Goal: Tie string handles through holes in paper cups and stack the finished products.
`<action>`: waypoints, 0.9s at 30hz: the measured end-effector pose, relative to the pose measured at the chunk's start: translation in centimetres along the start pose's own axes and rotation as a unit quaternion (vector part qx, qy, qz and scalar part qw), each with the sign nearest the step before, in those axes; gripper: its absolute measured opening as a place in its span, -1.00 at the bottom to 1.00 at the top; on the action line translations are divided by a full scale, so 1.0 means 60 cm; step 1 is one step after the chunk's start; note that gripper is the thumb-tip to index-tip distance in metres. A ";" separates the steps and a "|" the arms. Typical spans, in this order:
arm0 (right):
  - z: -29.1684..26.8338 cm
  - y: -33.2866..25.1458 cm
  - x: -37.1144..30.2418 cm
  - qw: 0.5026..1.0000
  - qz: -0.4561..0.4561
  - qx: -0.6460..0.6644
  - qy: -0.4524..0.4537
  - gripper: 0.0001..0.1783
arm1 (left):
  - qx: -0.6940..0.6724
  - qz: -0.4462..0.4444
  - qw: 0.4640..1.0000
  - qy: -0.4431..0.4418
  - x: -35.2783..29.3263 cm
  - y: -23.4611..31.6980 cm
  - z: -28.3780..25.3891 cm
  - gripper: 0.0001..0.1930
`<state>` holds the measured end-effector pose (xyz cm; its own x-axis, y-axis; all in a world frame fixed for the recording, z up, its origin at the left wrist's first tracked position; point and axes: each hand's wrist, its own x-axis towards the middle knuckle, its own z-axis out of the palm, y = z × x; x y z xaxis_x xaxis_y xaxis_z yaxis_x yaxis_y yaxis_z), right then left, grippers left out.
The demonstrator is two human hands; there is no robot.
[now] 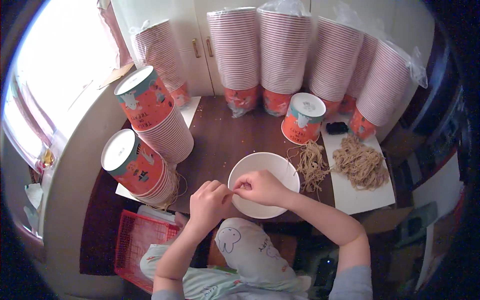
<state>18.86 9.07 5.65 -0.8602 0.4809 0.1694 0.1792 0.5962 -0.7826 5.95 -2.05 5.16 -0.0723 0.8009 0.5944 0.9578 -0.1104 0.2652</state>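
A white-lined paper bucket stands mouth up at the table's near edge, in front of me. My right hand is over its opening, thumb and fingers pinched together. Against it, at the bucket's left rim, my left hand is closed with its fingers curled. The fingertips of both hands meet; anything between them is too small to make out. Right of the bucket lies a loose bunch of tan twine. A bigger heap of twine rests on a white sheet farther right.
Tall bagged stacks of paper buckets line the back. An upturned orange-and-teal bucket stands before them, near a small black object. Upturned bucket stacks occupy the left. A red plastic basket sits below the table's left edge.
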 end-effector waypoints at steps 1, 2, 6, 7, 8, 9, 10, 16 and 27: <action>0.001 0.001 0.000 1.000 0.007 -0.009 -0.005 -0.83 | 0.000 -0.008 1.000 -0.001 -0.003 -0.002 0.001 -0.91; 0.001 0.002 0.001 1.000 0.007 -0.008 -0.005 -0.83 | 0.000 -0.007 1.000 -0.002 -0.005 -0.003 0.001 -0.91; 0.004 0.014 0.006 0.997 0.030 -0.063 -0.020 -0.80 | -0.097 -0.089 0.991 0.023 -0.017 -0.011 0.000 -0.90; 0.005 0.017 0.008 0.996 0.036 -0.081 -0.028 -0.79 | -0.150 -0.149 0.977 0.019 -0.022 -0.013 -0.001 -0.89; 0.007 0.022 0.009 0.996 0.037 -0.082 -0.027 -0.79 | -0.151 -0.148 0.977 0.019 -0.028 -0.017 0.003 -0.89; 0.010 0.026 0.010 0.994 0.027 -0.098 -0.028 -0.81 | -0.170 -0.181 0.969 0.001 -0.035 -0.022 0.009 -0.88; 0.013 0.028 0.011 0.993 0.015 -0.114 -0.031 -0.82 | -0.187 -0.215 0.958 -0.016 -0.041 -0.025 0.012 -0.87; 0.015 0.026 0.014 0.991 0.022 -0.118 -0.052 -0.80 | -0.215 -0.219 0.950 -0.057 -0.050 -0.023 0.012 -0.86; 0.019 0.030 0.017 0.991 0.020 -0.118 -0.060 -0.81 | -0.228 -0.210 0.948 -0.065 -0.049 -0.018 0.020 -0.84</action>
<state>17.78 9.88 3.74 -0.8980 0.4362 0.0584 0.3084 0.7184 -0.6236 5.48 -3.58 2.23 -0.3583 0.8928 0.2730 0.6300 0.0154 0.7764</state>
